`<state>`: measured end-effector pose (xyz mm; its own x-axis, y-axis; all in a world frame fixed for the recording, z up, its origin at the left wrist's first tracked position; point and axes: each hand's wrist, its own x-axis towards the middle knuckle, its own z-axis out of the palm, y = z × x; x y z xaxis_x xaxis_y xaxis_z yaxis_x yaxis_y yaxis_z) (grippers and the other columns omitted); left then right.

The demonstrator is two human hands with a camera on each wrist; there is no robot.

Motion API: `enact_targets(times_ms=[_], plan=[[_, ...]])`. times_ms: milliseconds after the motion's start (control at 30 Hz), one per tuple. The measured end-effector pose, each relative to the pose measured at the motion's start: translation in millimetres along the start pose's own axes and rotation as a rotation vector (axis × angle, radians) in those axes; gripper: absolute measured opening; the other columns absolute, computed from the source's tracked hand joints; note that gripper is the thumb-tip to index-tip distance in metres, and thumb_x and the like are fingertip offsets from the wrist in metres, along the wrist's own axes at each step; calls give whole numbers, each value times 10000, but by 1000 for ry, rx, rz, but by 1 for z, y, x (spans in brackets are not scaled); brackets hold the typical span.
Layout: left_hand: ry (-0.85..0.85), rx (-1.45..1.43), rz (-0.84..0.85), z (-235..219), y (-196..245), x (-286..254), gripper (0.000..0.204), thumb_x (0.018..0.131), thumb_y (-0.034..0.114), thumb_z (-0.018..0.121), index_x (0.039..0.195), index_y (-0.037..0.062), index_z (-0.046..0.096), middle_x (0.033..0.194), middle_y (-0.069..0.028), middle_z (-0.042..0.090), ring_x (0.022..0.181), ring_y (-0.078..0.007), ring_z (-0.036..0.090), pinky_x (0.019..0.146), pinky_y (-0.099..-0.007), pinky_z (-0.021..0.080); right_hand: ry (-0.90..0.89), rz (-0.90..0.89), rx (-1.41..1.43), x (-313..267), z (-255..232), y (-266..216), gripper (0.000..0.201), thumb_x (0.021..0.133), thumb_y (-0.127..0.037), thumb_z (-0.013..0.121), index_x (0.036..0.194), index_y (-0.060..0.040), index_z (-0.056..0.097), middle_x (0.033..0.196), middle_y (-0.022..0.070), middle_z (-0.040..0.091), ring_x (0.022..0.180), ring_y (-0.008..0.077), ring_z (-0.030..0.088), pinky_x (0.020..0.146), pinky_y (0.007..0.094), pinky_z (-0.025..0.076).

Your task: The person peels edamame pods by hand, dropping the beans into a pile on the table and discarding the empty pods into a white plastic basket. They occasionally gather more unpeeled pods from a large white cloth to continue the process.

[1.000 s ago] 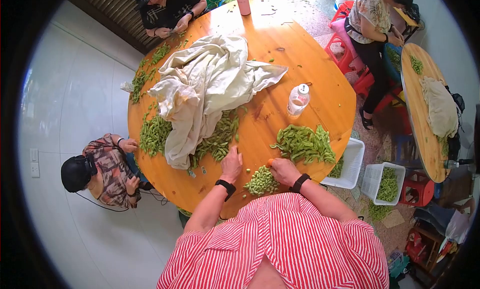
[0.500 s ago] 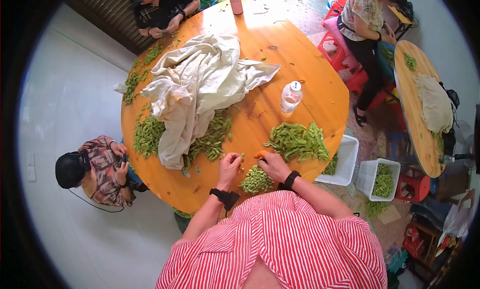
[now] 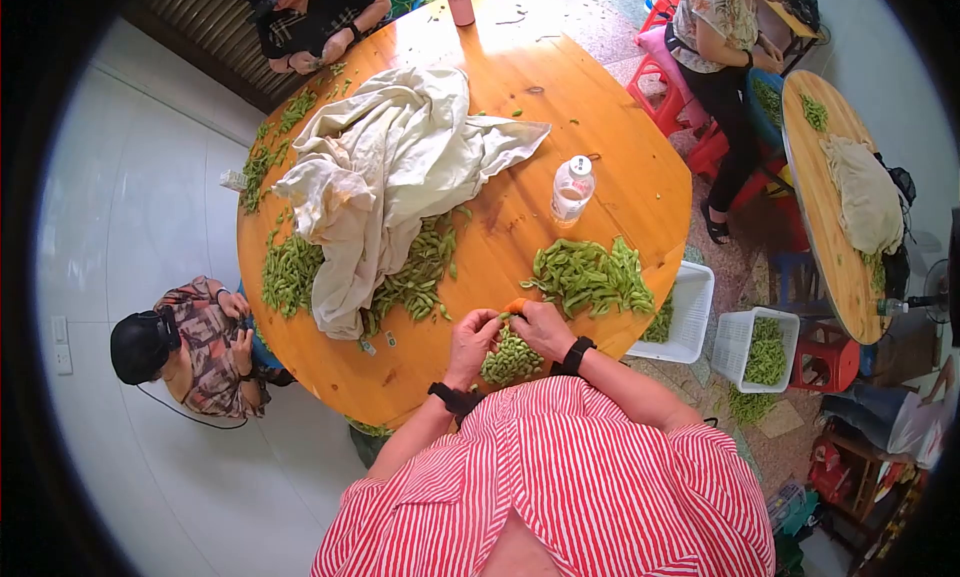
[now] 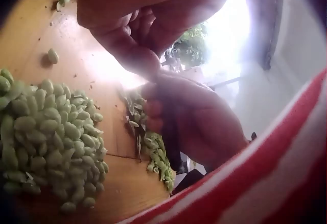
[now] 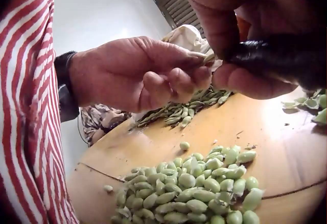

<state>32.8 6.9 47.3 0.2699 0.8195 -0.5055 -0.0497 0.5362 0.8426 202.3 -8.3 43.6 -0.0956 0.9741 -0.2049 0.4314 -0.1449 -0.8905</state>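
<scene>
Left hand [image 3: 472, 342] and right hand [image 3: 543, 329] are meeting above the shelled bean pile [image 3: 511, 358], fingers curled and pinching one pod [image 5: 207, 58]. Beyond the pile, many unshelled pods [image 3: 587, 276] are waiting; shelling appears far from finished.

A communal food-prep workroom: several people are sitting around a big round wooden table [image 3: 600, 127] piled with bean pods [image 3: 590, 275], plastic baskets [image 3: 685, 312] and red stools [image 3: 665, 97] standing alongside.
</scene>
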Motion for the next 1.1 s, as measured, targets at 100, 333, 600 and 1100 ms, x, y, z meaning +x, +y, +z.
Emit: enact_targets(times_ms=[100,333,600,1100], plan=[[22,-9,24,-1,0,1,122,909,105,595,985,9,606,786,-16,621,638,-78,575,523,-207,481,31,2,-11,-1,-7,-6,256,868,-151,549,1028,28,636,691,178,627,597,229,621,567,329,473],[6,4,46,1,-5,-1,111,910,102,591,972,11,604,782,-13,616,630,-73,568,515,-206,471,40,-34,-3,1,-4,-2,250,859,-140,549,1023,27,637,694,201,624,593,249,625,563,342,477],[19,277,148,4,-9,-3,113,910,105,593,970,10,597,771,-7,601,610,-63,551,510,-198,457,41,-20,-73,1,3,3,176,834,-116,537,924,18,609,720,261,602,708,402,620,624,451,492],[-155,-79,-129,-4,0,-1,105,910,101,597,971,15,593,775,-21,619,599,-81,563,518,-199,456,-96,59,95,-2,-8,0,212,845,-138,522,970,13,602,786,238,616,728,338,630,659,373,485]])
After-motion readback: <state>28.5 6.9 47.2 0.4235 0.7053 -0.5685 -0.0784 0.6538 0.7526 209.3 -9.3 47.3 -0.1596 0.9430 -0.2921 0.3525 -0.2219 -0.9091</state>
